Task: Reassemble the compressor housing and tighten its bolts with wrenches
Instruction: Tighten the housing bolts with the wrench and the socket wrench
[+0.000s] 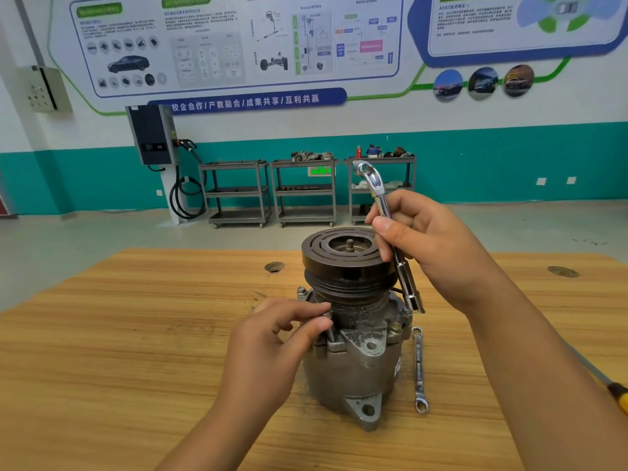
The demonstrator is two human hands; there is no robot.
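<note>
The compressor [353, 368] stands upright on the wooden surface [136, 334], pulley on top. The left hand [272, 338] pinches a bolt [329, 329] at the housing flange with its fingers. The right hand [431, 246] grips a combination wrench [384, 205] beside the pulley. Below those fingers lies a ring wrench [419, 372]. Far behind, trolley shelves [304, 192] hold loose parts.

A wooden table [136, 334] with two round holes [274, 266] fills the bottom. A yellow-handled screwdriver [622, 401] lies at its right edge. Three gray carts [304, 189] stand mid-frame by a green and white wall [509, 164]. A black charger [151, 134] hangs at the left, under big posters [221, 45].
</note>
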